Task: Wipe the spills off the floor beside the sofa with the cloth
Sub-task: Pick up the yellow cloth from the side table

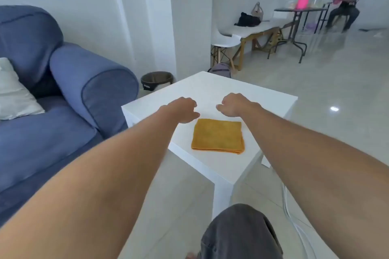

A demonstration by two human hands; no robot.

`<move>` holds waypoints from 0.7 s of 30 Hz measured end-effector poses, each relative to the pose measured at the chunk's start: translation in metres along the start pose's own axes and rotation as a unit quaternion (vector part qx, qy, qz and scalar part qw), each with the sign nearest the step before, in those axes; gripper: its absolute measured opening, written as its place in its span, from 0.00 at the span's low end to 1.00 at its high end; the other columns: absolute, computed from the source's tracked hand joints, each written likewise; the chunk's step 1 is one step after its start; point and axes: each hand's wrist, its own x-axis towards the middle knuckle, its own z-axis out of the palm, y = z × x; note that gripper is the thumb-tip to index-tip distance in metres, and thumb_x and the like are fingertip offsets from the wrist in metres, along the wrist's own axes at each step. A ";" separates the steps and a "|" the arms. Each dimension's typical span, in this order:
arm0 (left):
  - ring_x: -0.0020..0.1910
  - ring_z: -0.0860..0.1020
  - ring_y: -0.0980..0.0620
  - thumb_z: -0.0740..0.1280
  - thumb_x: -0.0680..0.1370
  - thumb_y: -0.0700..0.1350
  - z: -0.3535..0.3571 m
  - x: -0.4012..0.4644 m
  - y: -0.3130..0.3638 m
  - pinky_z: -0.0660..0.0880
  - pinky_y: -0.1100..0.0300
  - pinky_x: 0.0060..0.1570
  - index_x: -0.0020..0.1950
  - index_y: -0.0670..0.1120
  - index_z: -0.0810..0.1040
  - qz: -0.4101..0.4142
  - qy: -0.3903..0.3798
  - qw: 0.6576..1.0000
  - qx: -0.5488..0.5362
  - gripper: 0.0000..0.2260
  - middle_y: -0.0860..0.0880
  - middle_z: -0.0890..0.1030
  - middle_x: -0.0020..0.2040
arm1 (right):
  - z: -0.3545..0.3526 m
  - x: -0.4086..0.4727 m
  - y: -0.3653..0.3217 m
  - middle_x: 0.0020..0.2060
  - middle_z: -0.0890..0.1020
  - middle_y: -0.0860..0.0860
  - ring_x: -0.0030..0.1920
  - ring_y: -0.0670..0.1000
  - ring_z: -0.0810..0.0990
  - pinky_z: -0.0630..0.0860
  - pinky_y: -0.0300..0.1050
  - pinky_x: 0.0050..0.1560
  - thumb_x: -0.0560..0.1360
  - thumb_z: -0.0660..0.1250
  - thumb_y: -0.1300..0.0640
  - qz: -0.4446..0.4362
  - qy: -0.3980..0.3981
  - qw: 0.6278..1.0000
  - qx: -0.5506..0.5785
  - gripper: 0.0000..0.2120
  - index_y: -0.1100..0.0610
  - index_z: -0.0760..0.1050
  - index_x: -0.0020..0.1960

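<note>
A folded orange cloth (218,135) lies flat on a small white side table (212,90). My left hand (182,110) hovers just past the cloth's far left corner, fingers loosely curled and holding nothing. My right hand (233,104) hovers beyond the cloth's far right corner, also loosely curled and empty. Neither hand touches the cloth. The blue sofa (63,98) stands to the left of the table. The pale tiled floor (174,206) between sofa and table shows no spill that I can make out.
A dark waste bin (156,80) sits behind the table by the wall. White cables (292,214) run along the floor to the right. My knee in grey shorts (240,233) is at the bottom. Far back stand tables, a white chair (224,42) and a seated person (345,10).
</note>
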 end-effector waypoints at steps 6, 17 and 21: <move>0.76 0.65 0.46 0.56 0.81 0.43 0.048 0.029 0.021 0.65 0.46 0.72 0.78 0.55 0.61 0.022 -0.066 0.997 0.030 0.25 0.51 0.66 0.77 | 0.036 0.007 0.030 0.68 0.76 0.53 0.68 0.58 0.73 0.71 0.55 0.68 0.77 0.62 0.39 0.031 -0.048 0.998 0.017 0.26 0.54 0.72 0.69; 0.49 0.76 0.46 0.64 0.78 0.39 0.030 0.018 0.015 0.75 0.55 0.49 0.59 0.41 0.78 0.032 0.028 0.999 0.026 0.11 0.43 0.76 0.57 | 0.039 0.004 0.009 0.65 0.76 0.54 0.65 0.57 0.74 0.74 0.56 0.65 0.74 0.71 0.46 -0.019 -0.045 0.998 0.036 0.23 0.53 0.75 0.67; 0.48 0.74 0.46 0.65 0.77 0.39 -0.003 -0.019 -0.008 0.77 0.52 0.50 0.59 0.42 0.74 0.012 0.056 0.998 -0.002 0.10 0.43 0.79 0.55 | 0.020 -0.017 -0.027 0.57 0.78 0.53 0.62 0.57 0.76 0.76 0.52 0.58 0.74 0.72 0.49 -0.070 -0.011 0.997 0.009 0.15 0.53 0.79 0.59</move>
